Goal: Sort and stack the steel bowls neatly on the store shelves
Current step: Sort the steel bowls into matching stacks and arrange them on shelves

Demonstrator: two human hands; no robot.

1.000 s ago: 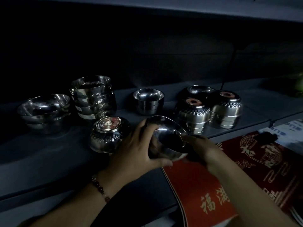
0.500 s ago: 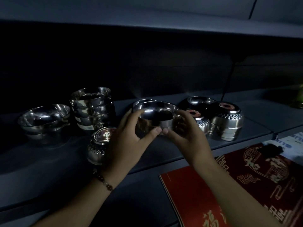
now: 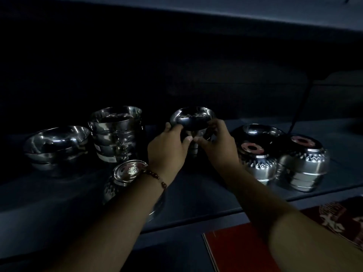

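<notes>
A plain steel bowl point(image 3: 192, 119) is upright at the middle back of the dark shelf point(image 3: 206, 195), over another small bowl mostly hidden behind my hands. My left hand point(image 3: 167, 150) grips its left side, thumb near the rim. My right hand point(image 3: 216, 145) grips its right side. A tall stack of bowls point(image 3: 115, 134) stands to the left, with a wide shallow stack point(image 3: 57, 145) beyond it. An upturned patterned bowl point(image 3: 125, 179) lies under my left wrist. Two upturned patterned stacks point(image 3: 257, 161) point(image 3: 302, 163) and an upright bowl point(image 3: 257, 131) sit to the right.
A red printed card point(image 3: 241, 250) lies on the lower level at the front right, with a darker red patterned piece point(image 3: 334, 214) beside it. A dark upright strut point(image 3: 300, 107) rises at the back right. An upper shelf point(image 3: 196, 8) overhangs the scene.
Both hands carried the steel bowl from the shelf's front edge up and back to the middle rear, over the small bowl there.
</notes>
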